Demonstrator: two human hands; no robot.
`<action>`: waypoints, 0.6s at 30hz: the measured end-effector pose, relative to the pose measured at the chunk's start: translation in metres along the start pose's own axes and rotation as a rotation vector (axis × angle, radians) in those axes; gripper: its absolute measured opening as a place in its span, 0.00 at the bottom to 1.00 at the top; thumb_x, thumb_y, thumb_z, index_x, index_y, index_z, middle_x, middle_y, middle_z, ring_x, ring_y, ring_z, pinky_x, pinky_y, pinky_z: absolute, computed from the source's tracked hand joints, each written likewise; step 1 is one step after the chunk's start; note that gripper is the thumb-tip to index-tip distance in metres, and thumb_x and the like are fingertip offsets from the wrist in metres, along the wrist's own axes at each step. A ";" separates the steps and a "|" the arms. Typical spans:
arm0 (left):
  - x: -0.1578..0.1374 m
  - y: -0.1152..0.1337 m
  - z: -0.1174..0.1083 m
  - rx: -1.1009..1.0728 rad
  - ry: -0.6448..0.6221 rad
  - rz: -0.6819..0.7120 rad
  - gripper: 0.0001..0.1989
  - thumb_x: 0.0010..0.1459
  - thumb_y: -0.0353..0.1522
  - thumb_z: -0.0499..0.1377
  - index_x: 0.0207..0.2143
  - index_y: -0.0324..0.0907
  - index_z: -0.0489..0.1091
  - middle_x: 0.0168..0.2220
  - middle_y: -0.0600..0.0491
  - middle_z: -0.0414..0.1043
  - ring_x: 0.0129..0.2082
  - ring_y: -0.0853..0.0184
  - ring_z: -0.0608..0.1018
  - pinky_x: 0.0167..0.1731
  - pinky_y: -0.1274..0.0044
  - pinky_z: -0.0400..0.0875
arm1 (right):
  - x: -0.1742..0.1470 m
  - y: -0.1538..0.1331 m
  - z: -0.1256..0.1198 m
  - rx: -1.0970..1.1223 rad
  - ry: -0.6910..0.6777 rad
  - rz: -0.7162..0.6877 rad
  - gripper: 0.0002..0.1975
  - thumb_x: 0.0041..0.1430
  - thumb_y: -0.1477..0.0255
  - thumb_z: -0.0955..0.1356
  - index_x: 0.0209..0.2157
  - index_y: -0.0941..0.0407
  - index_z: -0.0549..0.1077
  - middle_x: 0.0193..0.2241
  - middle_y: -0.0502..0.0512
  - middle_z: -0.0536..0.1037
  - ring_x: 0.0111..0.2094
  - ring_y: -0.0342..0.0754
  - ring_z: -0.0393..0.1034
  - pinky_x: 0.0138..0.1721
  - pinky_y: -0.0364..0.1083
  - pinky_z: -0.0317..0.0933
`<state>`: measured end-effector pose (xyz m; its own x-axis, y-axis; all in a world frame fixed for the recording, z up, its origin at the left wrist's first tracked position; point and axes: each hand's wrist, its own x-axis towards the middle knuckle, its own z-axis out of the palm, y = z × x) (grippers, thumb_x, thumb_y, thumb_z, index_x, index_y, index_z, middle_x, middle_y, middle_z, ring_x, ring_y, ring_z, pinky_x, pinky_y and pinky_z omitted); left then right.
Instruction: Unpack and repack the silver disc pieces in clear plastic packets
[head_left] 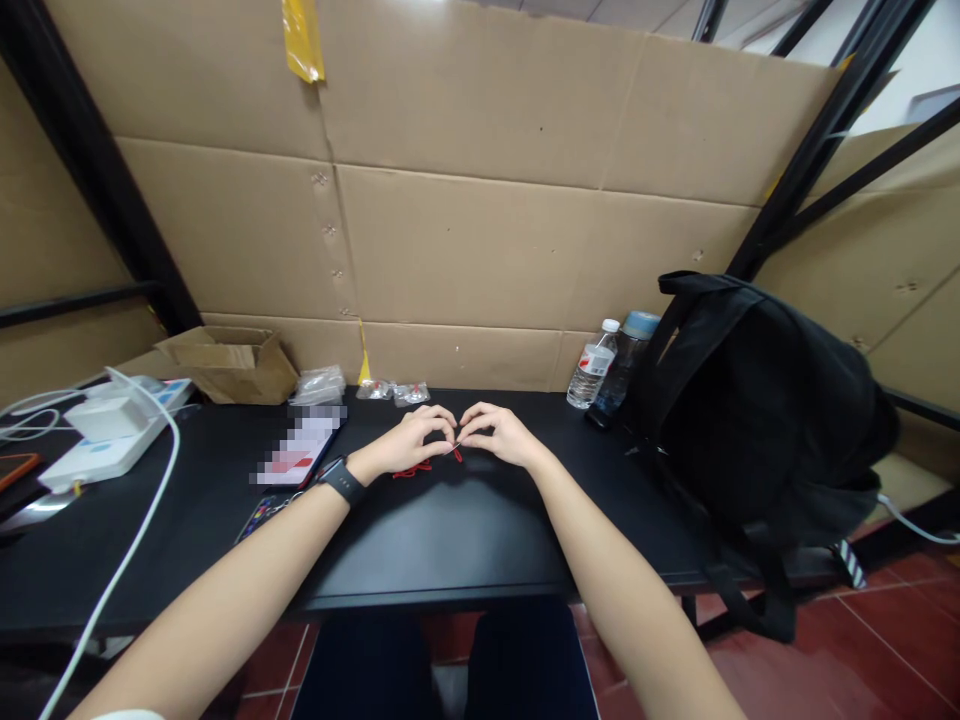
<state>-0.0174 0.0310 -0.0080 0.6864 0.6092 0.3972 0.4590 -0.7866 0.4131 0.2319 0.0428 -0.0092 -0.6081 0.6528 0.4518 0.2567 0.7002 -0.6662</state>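
Note:
Over the black table, my left hand and my right hand meet fingertip to fingertip. Both are closed in a pinch, thumbs against forefingers. A short piece of red cord hangs from between the fingertips. Something small and pale shows at the pinch, too small to name. More red cord lies loosely on the table under my left hand, partly hidden by it. A dark watch is on my left wrist.
Behind my hands lie small clear plastic packets. A phone, an open cardboard box and a power strip with white cables stand left. On the right are a water bottle, a blue-lidded bottle and a black backpack.

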 end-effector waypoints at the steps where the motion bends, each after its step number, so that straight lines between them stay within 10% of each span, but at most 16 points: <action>1: 0.000 -0.001 -0.001 0.005 0.000 0.003 0.11 0.67 0.41 0.57 0.40 0.46 0.75 0.53 0.48 0.72 0.55 0.60 0.73 0.59 0.65 0.64 | 0.000 0.000 -0.001 0.000 -0.022 -0.003 0.07 0.59 0.62 0.75 0.38 0.47 0.85 0.44 0.54 0.77 0.47 0.51 0.74 0.55 0.53 0.63; 11: -0.003 -0.010 -0.011 0.058 0.038 -0.010 0.12 0.68 0.42 0.57 0.38 0.45 0.74 0.52 0.48 0.70 0.56 0.59 0.71 0.60 0.64 0.62 | -0.008 -0.009 -0.022 0.115 -0.254 0.081 0.12 0.56 0.59 0.75 0.35 0.54 0.84 0.40 0.56 0.81 0.39 0.50 0.75 0.40 0.47 0.67; 18: -0.014 -0.028 -0.030 0.054 -0.101 -0.056 0.14 0.64 0.44 0.60 0.35 0.44 0.78 0.51 0.48 0.72 0.53 0.60 0.74 0.59 0.68 0.64 | -0.019 0.007 -0.046 0.151 0.021 0.398 0.18 0.57 0.60 0.73 0.44 0.58 0.80 0.32 0.56 0.82 0.28 0.46 0.73 0.29 0.43 0.64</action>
<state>-0.0565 0.0475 -0.0001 0.7109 0.6414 0.2885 0.5262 -0.7572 0.3869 0.2795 0.0486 0.0045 -0.4680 0.8705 0.1525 0.3549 0.3431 -0.8696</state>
